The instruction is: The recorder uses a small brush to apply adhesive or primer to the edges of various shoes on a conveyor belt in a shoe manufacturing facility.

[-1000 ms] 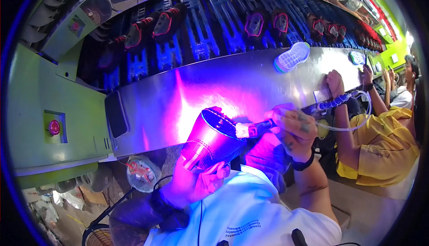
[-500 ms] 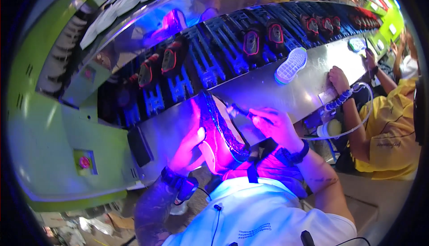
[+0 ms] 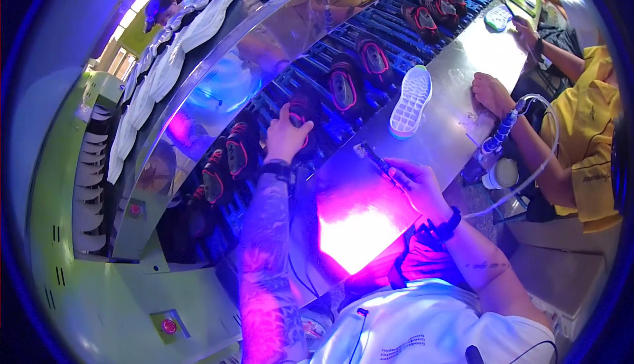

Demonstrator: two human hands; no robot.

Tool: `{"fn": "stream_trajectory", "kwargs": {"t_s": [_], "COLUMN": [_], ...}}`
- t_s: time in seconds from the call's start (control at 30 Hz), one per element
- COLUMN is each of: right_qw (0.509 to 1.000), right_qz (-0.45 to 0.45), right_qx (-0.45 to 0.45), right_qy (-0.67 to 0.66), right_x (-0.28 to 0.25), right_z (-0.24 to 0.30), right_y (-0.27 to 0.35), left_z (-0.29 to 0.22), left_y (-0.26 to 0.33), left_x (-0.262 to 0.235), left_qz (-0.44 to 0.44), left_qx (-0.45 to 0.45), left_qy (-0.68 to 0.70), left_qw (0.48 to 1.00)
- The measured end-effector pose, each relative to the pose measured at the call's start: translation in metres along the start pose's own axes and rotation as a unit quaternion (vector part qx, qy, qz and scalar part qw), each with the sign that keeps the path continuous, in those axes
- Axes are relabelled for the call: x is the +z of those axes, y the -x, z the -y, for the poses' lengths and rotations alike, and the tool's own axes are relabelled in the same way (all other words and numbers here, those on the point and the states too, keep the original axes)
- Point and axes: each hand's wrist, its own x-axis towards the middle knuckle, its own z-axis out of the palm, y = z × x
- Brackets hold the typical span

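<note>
My left hand [image 3: 288,138] reaches out to the conveyor, its fingers around a dark shoe [image 3: 304,108] with a pinkish-red edge. The hand covers part of that shoe. Over the metal bench [image 3: 456,123], my right hand [image 3: 417,185] grips a thin dark brush [image 3: 376,159], its flat tip pointing up and left. A bright pink-violet patch of light falls on the bench just below the brush. Beyond my right hand lies a white shoe sole [image 3: 411,102], its grid-patterned side up.
Several dark shoes [image 3: 343,88] rest on the blue slatted conveyor [image 3: 330,123] behind the bench. White soles [image 3: 198,30] line a shelf above. At right, a co-worker in yellow [image 3: 594,146] works beside a pale cup [image 3: 503,174] and a clear hose [image 3: 549,139]. A green machine panel [image 3: 125,298] stands left.
My left hand has moved from the shoe held above my lap to a shoe on the conveyor. The right hand still holds the brush, now away from any shoe. The view has turned.
</note>
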Motion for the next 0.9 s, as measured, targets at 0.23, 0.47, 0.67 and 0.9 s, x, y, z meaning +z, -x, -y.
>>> {"fn": "stream_trajectory", "kwargs": {"t_s": [0.23, 0.47, 0.67, 0.9], "right_qw": [0.999, 1.000, 0.999, 0.997], "right_qz": [0.001, 0.024, 0.025, 0.054], "right_qx": [0.010, 0.015, 0.026, 0.057], "right_qy": [0.031, 0.006, -0.013, -0.028], "right_x": [-0.009, -0.010, -0.009, -0.003], "right_z": [0.013, 0.003, 0.016, 0.012], "right_y": [-0.002, -0.002, 0.003, -0.007], "left_z": [0.047, 0.152, 0.078, 0.199], "left_y": [-0.063, -0.027, 0.011, -0.060], "left_x": [-0.038, -0.038, -0.040, -0.078], "left_qz": [-0.075, 0.034, 0.074, -0.069], "left_qx": [0.053, 0.026, 0.013, -0.082], "left_qy": [-0.007, -0.069, -0.054, -0.235], "left_qw": [0.996, 0.997, 0.996, 0.966]}}
